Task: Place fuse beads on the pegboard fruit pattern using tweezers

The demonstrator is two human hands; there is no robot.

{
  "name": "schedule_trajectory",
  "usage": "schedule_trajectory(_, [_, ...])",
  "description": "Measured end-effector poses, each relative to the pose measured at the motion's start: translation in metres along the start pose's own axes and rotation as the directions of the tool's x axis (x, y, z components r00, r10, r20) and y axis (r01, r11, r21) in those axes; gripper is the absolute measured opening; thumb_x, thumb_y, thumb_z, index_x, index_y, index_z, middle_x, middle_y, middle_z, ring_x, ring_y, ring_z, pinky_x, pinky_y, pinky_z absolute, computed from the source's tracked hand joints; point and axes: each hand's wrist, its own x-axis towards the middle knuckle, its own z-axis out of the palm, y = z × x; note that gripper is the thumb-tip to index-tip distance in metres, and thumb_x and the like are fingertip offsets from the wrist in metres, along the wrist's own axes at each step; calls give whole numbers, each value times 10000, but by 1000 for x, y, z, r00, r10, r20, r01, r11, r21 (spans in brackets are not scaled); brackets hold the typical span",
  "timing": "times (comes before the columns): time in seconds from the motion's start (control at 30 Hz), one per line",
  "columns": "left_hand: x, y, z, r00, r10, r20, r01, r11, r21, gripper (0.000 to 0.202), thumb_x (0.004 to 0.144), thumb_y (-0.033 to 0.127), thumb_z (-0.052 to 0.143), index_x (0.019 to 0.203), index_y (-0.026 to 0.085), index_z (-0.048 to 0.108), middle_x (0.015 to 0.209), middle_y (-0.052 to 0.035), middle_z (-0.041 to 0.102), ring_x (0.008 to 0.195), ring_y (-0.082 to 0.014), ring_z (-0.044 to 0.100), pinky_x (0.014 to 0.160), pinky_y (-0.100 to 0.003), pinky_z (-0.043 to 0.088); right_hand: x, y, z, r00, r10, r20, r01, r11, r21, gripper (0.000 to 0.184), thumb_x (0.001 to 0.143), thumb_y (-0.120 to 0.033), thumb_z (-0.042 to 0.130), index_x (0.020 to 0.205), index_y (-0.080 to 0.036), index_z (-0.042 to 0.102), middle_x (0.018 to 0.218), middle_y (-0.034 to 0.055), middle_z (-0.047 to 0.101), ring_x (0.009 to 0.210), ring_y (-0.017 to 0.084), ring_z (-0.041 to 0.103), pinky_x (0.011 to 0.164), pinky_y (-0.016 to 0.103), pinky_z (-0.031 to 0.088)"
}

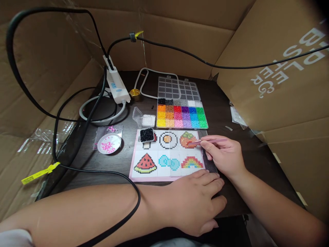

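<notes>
My right hand (223,154) pinches a pair of pink tweezers (210,141), whose tips reach the orange fruit pattern at the upper right of the pattern sheet (164,175). Whether a bead sits between the tips is too small to tell. Flat along the sheet's lower right edge lies my left hand (196,202), fingers stretched out, holding nothing. A clear pegboard (210,161) covers the right part of the sheet. Egg, watermelon, blue bow and rainbow patterns show around the fruit. A small box of black beads (147,135) rests over the mushroom pattern.
Behind the sheet stands an open bead case (182,115) with many colours. Leftward are a white dish of pink beads (109,143), a box of white beads (148,120) and a power strip (117,85). A black cable (102,171) crosses my left forearm. Cardboard walls (180,37) surround the table.
</notes>
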Motion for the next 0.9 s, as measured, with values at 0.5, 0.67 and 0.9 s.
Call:
schedule_trajectory(0.5, [0,1,0,1000,3,-2,-3,1000,3,429,897,464,542,1152,128,623,1364,-179,517,1300,-298,455,1079,-402,341,0,-1,1,1000,-10,-22,10,1000,-5,178,763,-334,749,790,-159,768,491,-1,605,364,99,502,348,216,439])
schedule_trajectory(0.67, [0,1,2,1000,-5,12,5,1000,13,444,902,476,527,1171,134,612,1390,-177,499,1315,-307,443,1092,-411,325,0,0,1,1000,-4,-20,4,1000,2,167,772,-323,745,798,-159,764,490,-6,598,372,102,502,360,221,439])
schedule_trajectory(0.9, [0,0,1,1000,0,14,0,1000,6,426,907,463,525,1164,134,614,1368,-173,514,1304,-302,452,1081,-410,337,0,2,0,1000,-21,-1,21,1000,-8,144,795,-305,734,806,-166,766,526,-4,620,378,88,499,369,210,436])
